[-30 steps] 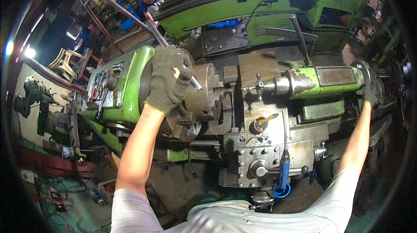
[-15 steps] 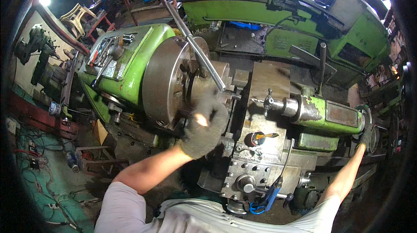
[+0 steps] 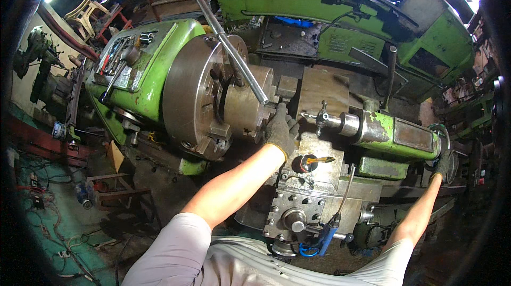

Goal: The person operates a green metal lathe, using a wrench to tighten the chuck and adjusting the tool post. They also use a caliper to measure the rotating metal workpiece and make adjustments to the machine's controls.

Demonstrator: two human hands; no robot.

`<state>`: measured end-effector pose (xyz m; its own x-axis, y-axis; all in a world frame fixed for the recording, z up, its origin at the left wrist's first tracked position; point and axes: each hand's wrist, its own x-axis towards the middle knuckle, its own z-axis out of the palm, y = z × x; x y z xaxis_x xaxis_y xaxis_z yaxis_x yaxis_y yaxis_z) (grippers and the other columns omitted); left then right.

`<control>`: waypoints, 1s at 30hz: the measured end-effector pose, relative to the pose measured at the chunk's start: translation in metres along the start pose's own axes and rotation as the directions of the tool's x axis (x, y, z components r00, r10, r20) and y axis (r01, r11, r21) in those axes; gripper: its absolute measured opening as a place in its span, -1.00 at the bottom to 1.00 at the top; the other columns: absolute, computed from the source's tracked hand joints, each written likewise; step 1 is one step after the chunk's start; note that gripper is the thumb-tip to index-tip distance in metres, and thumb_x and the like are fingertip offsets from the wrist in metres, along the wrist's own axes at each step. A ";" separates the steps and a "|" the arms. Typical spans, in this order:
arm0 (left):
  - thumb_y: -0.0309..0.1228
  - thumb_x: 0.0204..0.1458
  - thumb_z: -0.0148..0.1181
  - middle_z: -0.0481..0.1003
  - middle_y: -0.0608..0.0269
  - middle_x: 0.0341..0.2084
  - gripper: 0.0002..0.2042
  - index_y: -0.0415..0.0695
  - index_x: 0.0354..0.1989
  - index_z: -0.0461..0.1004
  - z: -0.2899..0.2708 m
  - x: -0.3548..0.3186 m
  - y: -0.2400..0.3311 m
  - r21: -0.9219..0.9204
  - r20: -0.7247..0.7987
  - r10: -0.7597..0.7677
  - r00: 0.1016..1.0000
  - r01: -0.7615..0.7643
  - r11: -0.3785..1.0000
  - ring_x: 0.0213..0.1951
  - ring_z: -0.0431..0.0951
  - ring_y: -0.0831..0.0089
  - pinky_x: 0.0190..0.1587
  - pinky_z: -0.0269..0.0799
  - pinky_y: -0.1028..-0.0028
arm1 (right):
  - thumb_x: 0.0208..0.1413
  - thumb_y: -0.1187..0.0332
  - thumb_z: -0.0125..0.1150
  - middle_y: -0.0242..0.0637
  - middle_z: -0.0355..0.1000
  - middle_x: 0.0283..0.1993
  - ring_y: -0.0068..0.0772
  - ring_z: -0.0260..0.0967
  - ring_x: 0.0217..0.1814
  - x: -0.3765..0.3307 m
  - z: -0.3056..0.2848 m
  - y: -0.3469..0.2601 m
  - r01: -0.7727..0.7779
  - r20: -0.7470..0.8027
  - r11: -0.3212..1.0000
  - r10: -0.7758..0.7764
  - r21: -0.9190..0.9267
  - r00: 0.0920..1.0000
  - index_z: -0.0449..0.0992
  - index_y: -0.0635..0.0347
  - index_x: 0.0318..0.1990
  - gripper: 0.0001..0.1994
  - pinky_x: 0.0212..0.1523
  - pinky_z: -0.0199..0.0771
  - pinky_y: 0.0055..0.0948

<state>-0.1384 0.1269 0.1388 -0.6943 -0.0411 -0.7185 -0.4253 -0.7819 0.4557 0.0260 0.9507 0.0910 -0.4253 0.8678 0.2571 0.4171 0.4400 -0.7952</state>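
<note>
A pale grey shirt is worn with dark, yellow-edged knit gloves.

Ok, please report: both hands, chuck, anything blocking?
Left hand beside chuck; right hand at end of tailstock. Metal bar slants across chuck in view.

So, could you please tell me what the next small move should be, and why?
I would probably draw the left hand back from the chuck before turning the handwheel: that hand sits in the gap between the chuck and the tailstock, whose tip points toward the chuck, while the right hand is at the handwheel.
</note>
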 end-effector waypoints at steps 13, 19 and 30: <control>0.17 0.18 0.29 0.53 0.34 -0.12 -0.51 -0.03 -0.04 0.58 0.003 -0.013 0.001 0.169 -0.011 0.083 0.996 -0.080 0.982 -0.03 0.48 0.42 0.15 0.36 0.33 | 0.45 -0.01 0.02 -0.26 0.46 0.24 -0.28 0.38 0.18 -0.032 -0.012 -0.027 0.003 0.006 0.997 -0.003 0.076 1.000 0.43 0.32 0.34 -0.42 0.20 0.39 -0.27; 0.20 0.17 0.28 0.52 0.25 0.00 -0.44 -0.06 0.06 0.57 -0.006 -0.008 -0.003 0.256 -0.034 0.159 0.987 -0.145 0.956 0.08 0.47 0.35 0.27 0.32 0.28 | 0.44 -0.05 0.02 -0.28 0.49 0.19 -0.31 0.38 0.14 -0.044 0.018 -0.030 0.001 0.173 0.972 -0.042 0.233 0.984 0.44 0.29 0.35 -0.40 0.22 0.37 -0.34; 0.15 0.18 0.29 0.58 0.26 -0.05 -0.46 -0.05 0.08 0.60 -0.003 0.001 -0.006 0.265 -0.036 0.193 0.980 -0.177 0.948 0.06 0.50 0.37 0.29 0.28 0.30 | 0.49 0.11 -0.03 -0.29 0.39 0.39 -0.35 0.29 0.41 -0.083 0.012 -0.072 0.349 0.065 0.937 -0.350 0.033 0.934 0.32 0.21 0.45 -0.47 0.49 0.19 -0.33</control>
<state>-0.1344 0.1303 0.1340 -0.7418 -0.2140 -0.6356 -0.4341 -0.5693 0.6982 0.0211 0.8445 0.1203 -0.5958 0.6418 0.4827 0.2162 0.7071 -0.6733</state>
